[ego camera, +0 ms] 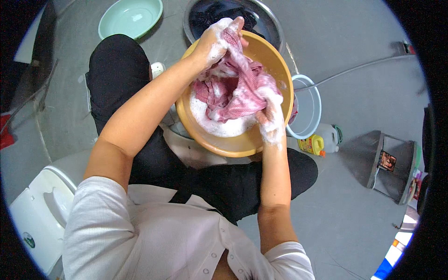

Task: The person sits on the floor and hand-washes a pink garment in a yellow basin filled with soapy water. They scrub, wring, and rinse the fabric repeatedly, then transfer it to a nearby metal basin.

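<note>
A red-and-white checked cloth (245, 101), wet and streaked with suds, is bunched and partly twisted over a yellow-orange plastic basin (224, 148). My left hand (218, 43), covered in foam, grips its upper end near the basin's far rim. Foam also coats my right hand (271, 119), which holds the cloth's lower right part inside the basin's right side; some of its fingers are hidden by cloth and suds. White suds (224, 127) float on the water beneath the cloth.
Beyond the basin are a metal basin (276, 21) of dark cloth and a mint-green basin (131, 17). At right stand a light-blue bucket (309, 119) with a hose, a yellow bottle (311, 144), a clear jug (328, 136) and a rack (397, 168). A toilet (42, 210) is lower left.
</note>
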Motion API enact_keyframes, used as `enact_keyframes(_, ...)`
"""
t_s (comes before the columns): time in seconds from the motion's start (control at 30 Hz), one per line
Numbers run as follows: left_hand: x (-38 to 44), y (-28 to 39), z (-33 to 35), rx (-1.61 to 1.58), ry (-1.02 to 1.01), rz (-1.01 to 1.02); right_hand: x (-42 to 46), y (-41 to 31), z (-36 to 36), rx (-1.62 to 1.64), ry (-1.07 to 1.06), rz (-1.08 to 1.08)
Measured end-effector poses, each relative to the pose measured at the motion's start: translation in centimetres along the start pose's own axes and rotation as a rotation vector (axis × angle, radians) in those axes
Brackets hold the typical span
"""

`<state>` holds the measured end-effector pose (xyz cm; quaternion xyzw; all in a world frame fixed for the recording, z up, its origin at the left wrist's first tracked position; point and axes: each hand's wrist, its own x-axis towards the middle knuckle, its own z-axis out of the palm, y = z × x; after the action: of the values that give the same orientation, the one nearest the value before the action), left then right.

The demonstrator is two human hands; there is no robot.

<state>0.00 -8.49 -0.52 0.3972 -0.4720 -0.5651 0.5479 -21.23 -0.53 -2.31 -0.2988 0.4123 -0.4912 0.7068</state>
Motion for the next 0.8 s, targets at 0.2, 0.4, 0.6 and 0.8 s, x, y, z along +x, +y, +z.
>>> enact_keyframes(0.2, 0.4, -1.1, 0.2, -0.31, 0.152, -0.031, -0.4, 0.6, 2.2, 0.019, 0.096, 0.252)
enact_keyframes(0.4, 0.3, 0.3, 0.5, -0.585, 0.087, -0.135, -1.3, 2.2, 1.5, 0.006, 0.066, 0.187)
enact_keyframes(0.6, -1.5, 2.9, 1.4, -0.824, -0.418, -0.113, 1.1, 5.2, 0.7, 0.552, -0.004, 0.272)
enact_keyframes(0.8, -3.1, 5.4, -1.2, -0.577, -0.77, -0.15, 0.8, 1.0, 1.0, 0.834, -0.143, 0.059)
